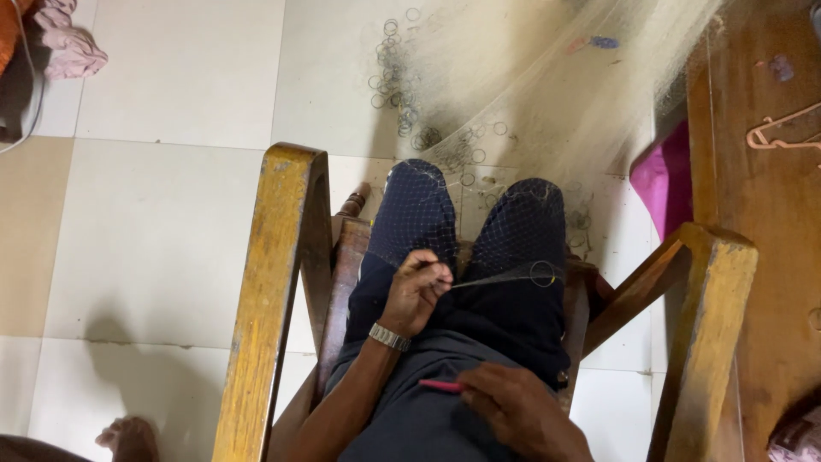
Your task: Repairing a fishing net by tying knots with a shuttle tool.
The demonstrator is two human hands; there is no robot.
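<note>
I sit in a wooden armchair with a fine pale fishing net [530, 111] draped over my dark trousered knees. My left hand [417, 289], with a metal watch on the wrist, pinches a strand of the net that runs taut to a small metal ring [542, 274] over my right thigh. My right hand [513, 406] rests low on my lap and grips a thin pink netting needle [440, 386], whose tip pokes out to the left.
The chair's left armrest [278, 282] and right armrest [710, 308] flank my legs. Several metal rings [402, 94] lie with the net on the tiled floor ahead. A wooden table [761, 171] with a pink hanger stands right, and pink cloth [663, 175] beside it.
</note>
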